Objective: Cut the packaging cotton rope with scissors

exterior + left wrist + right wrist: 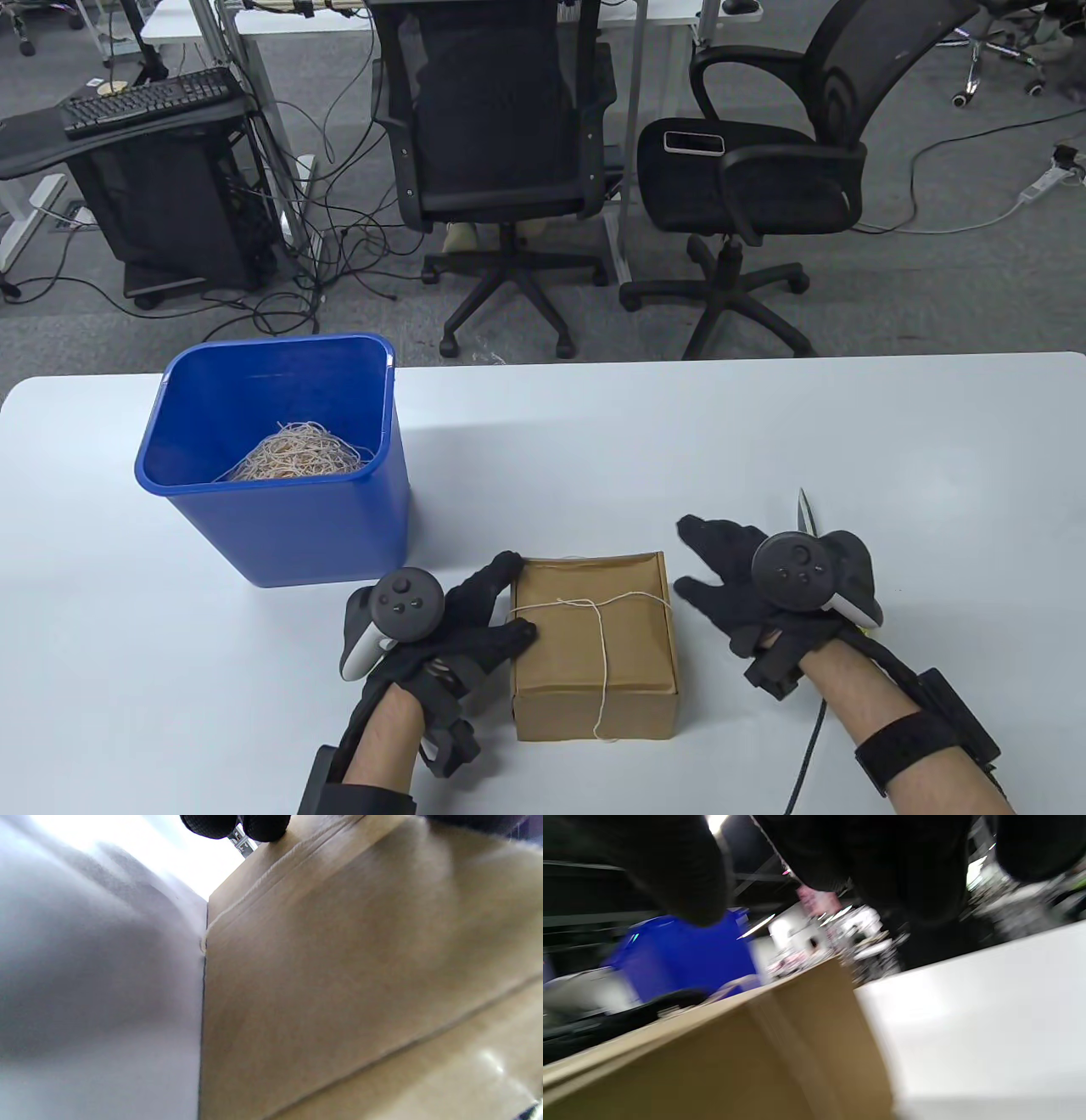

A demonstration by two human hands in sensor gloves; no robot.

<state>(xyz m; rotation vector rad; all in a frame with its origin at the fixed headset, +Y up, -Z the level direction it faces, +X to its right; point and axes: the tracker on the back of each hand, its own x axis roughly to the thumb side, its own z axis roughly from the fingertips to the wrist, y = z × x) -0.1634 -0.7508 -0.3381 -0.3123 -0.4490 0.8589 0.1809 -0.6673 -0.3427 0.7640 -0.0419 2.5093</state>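
A brown cardboard box (632,645) lies on the white table (679,441), tied crosswise with thin cotton rope (601,632). My left hand (475,615) rests on the box's left edge, thumb on the lid, fingers along its left side. The box's side (339,984) with the rope (250,893) fills the left wrist view. My right hand (730,577) is open with fingers spread, just right of the box, holding nothing. A scissors tip (803,512) sticks out behind the right hand; the rest is hidden. The box (734,1060) is blurred in the right wrist view.
A blue bin (280,475) holding a pile of cut rope (297,454) stands at the table's left, just behind my left hand. It also shows in the right wrist view (683,955). Office chairs (501,153) stand beyond the table's far edge.
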